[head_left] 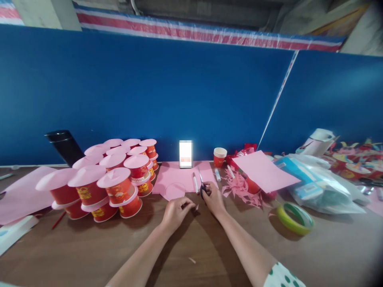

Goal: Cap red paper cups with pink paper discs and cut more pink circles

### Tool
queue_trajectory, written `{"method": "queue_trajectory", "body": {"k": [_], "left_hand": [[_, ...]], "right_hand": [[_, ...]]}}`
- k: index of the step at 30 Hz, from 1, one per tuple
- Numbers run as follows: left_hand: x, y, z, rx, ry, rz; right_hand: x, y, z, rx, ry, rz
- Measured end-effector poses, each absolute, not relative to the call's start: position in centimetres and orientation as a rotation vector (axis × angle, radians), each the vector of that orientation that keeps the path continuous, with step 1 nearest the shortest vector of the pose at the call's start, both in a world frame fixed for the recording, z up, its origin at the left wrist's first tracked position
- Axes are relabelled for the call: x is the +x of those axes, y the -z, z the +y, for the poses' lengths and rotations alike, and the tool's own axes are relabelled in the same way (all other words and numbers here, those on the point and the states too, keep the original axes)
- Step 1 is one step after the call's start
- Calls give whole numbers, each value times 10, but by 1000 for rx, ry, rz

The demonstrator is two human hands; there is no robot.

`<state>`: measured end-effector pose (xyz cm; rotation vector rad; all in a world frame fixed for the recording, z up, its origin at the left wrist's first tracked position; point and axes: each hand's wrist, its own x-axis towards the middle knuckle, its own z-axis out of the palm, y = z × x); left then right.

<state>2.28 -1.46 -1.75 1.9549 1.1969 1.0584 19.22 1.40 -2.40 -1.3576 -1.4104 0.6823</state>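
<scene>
My left hand is closed in a pinch above the table, and a small scrap of pink paper shows at its fingertips. My right hand is wrapped round the dark handles of a pair of scissors, whose blades point away from me. Just beyond my left hand lies a round pink paper disc, overlapping the front edge of a pink sheet. A white marker rests left of the scissors, and a glue stick is to their right.
Red paper cups with pink disc tops stand stacked at left, before a black flask. A bright phone leans against the blue partition. At right are pink paper strips, nested cups, yellow tape and plastic bags.
</scene>
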Motion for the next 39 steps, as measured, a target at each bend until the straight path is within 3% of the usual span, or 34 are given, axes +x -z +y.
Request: {"method": "queue_trajectory", "body": {"k": [10,22,39], "left_hand": [[21,18,-13,1995,-1108,1315],[24,13,-15,2111,-1092,991],[22,14,-15,1875,-1125,1236]], "right_hand": [[193,23,13,-1370,-661,-1417],[193,25,14,-1358,-664,-1413],[195,29,16,-1344,-665,-1448]]}}
